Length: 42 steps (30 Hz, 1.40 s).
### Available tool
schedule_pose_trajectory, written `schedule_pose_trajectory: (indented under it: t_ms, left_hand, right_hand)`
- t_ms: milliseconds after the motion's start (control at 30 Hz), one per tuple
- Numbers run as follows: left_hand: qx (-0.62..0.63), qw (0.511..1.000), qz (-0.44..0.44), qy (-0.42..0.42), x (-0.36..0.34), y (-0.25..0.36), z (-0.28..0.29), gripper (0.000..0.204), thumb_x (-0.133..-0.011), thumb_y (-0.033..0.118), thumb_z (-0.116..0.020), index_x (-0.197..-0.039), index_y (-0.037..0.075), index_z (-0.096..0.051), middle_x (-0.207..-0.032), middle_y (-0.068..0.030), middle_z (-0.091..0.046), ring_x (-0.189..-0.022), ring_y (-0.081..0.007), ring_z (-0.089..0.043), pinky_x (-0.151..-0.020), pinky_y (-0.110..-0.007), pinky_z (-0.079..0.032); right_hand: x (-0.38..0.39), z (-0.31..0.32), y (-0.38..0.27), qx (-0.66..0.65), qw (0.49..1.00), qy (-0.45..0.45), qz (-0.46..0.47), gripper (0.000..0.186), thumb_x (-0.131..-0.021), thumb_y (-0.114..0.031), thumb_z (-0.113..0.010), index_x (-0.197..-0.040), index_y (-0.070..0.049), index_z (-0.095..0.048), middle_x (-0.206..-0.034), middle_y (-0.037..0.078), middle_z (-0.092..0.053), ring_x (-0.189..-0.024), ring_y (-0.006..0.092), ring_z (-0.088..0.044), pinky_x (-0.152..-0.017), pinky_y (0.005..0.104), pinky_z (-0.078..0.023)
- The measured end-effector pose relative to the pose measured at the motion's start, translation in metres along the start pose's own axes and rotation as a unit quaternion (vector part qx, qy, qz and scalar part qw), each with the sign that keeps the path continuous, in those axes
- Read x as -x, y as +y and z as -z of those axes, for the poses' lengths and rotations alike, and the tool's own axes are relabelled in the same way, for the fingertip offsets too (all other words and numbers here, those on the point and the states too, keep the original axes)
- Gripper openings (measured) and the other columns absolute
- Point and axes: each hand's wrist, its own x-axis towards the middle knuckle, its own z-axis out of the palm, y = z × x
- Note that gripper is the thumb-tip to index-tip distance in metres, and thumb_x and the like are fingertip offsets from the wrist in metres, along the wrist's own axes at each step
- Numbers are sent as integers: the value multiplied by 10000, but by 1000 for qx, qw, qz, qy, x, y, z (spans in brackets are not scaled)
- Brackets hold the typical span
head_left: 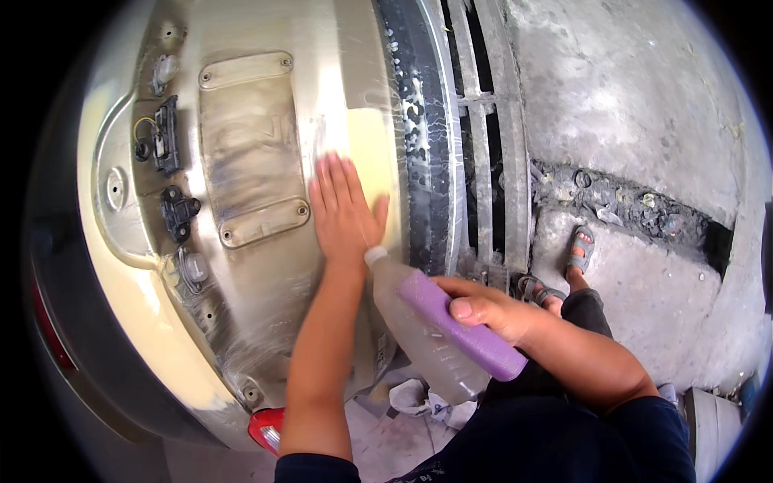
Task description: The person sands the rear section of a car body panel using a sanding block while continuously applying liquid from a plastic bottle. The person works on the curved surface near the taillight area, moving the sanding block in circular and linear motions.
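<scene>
My left hand (345,205) lies flat on the wet, sanded tailgate (266,302) of a car, fingers stretched out and holding nothing. Its fingertips rest by the edge of a pale yellow filler patch (369,145). In my right hand (491,310) are a cloudy plastic bottle (394,302) and a purple foam sanding block (455,322), pressed together. The thumb lies over the block, while the fingers behind are mostly hidden. Tilted, the bottle has its narrow white neck touching or just beside my left wrist; I cannot tell which.
Left of the number plate recess (250,149) sit exposed black fittings (167,137) and lamps. A dark, wet bumper (423,161) runs along the panel's right side. Beyond it lie a metal grate (487,145) and a rubble-filled gap (636,205) in the concrete. A red tail light (266,427) shows low down.
</scene>
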Motion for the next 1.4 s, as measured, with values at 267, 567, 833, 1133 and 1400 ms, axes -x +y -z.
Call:
schedule_pose_trajectory:
  t_ms: [267,567,833,1133,1400]
  left_hand:
    - [-56,994,-18,-91,127,4,-5,801,-908,442,-555,-1493,-43,-304,-1585,-238,-244,-1491,-383,-195,-1208,-499,-149]
    - [70,994,-8,-85,211,15,9,746,-864,337,-624,-1448,-58,-381,-1557,-239,-308,-1475,-390,-237,-1193,-505,-189]
    - [419,906,1,61,235,6,30,781,-801,193,-706,-1459,-6,-336,-1502,-271,-365,-1391,-458,-359,-1130,-537,-318]
    - [481,821,-144,271,216,-44,66,879,-694,183,-858,-1407,50,-361,-1412,-239,-451,-1286,-419,-487,-1069,-479,-424]
    - [692,694,82,178,208,-120,134,970,-691,347,-892,-1421,15,-346,-1393,-170,-482,-1298,-288,-481,-1099,-417,-382]
  right_hand:
    - [8,-1,36,9,998,-2,-66,915,-846,-629,-619,-1460,0,-367,-1320,148,-499,-1191,229,-492,-1014,380,-399]
    - [20,-7,49,69,995,30,-69,932,-849,-645,-604,-1482,-13,-340,-1354,150,-486,-1218,230,-488,-1028,379,-397]
    - [10,-43,65,81,989,102,-65,946,-847,-661,-608,-1490,-30,-320,-1337,142,-494,-1201,233,-512,-1002,380,-432]
    - [5,-84,78,161,986,7,29,980,-813,-678,-647,-1473,-8,-371,-1298,137,-527,-1130,229,-548,-999,357,-445]
    - [-18,-24,34,362,826,406,148,910,-814,-570,-705,-1387,86,-442,-1260,243,-586,-1042,277,-643,-842,369,-539]
